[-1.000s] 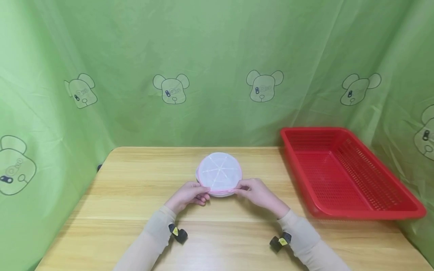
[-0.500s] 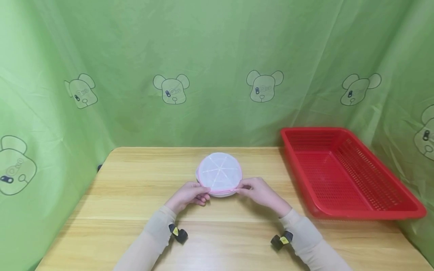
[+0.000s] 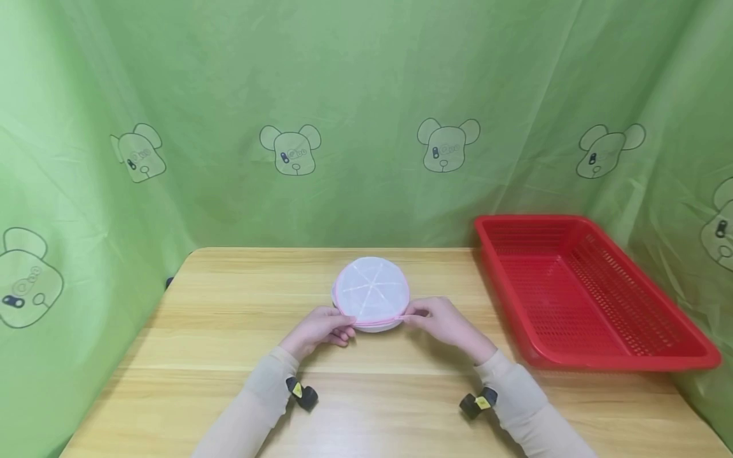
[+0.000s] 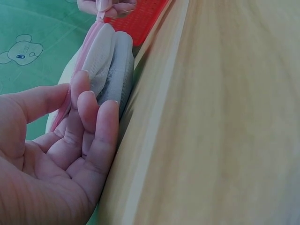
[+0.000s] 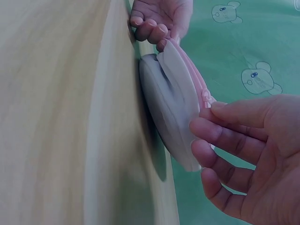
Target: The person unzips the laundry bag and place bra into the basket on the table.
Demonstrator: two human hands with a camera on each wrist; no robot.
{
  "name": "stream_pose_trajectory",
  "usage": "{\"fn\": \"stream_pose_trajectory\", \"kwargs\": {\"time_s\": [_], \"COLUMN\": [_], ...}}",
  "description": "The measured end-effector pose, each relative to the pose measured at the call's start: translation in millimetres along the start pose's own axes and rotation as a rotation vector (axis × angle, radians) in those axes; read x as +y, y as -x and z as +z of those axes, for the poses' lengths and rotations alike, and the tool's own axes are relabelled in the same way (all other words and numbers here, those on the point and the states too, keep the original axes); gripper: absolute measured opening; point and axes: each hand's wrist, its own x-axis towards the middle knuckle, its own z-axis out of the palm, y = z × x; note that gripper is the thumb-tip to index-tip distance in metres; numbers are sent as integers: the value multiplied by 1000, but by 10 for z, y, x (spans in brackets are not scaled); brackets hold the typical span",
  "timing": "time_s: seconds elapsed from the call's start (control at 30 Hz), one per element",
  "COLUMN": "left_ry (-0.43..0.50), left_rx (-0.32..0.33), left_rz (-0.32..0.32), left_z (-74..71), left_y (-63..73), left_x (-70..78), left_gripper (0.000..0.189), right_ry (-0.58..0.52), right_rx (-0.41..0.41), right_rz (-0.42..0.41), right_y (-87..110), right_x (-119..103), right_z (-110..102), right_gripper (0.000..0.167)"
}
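Observation:
A round, pale zip pouch (image 3: 372, 289) with white lines radiating from its middle stands at the centre of the table. A pink zipper (image 4: 86, 49) runs round its edge. My left hand (image 3: 321, 327) pinches that pink edge at the near left between thumb and index finger, other fingers loosely bent beneath. On the near right, my right hand (image 3: 443, 321) pinches the small pink zipper pull (image 5: 206, 96) with thumb and forefinger. The right wrist view shows the pouch's soft, folded grey-white side (image 5: 171, 103) below the zipper.
A red perforated plastic basket (image 3: 607, 364) stands at the right of the wooden table (image 3: 258, 280). Green curtains (image 3: 366, 83) printed with bear heads enclose the back and both sides. Each wrist carries a small black camera.
My right hand has slid slightly right and away from me along the pouch's rim, with the zipper pull. The left hand keeps its hold in the same spot.

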Motion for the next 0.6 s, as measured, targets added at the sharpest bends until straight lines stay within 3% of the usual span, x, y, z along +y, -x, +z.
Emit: {"fn": "stream_pose_trajectory", "kwargs": {"time_s": [0.23, 0.6], "left_ry": [1, 8], "left_rx": [11, 14], "left_rz": [-3, -6], "left_z": [1, -6], "left_y": [8, 1], "left_x": [10, -7], "left_gripper": [24, 26], "right_ry": [3, 10], "right_rx": [-18, -12], "right_rz": [51, 63], "right_y": [2, 13], "right_x": [-2, 4], "right_z": [-65, -88], "right_gripper": [9, 8]}}
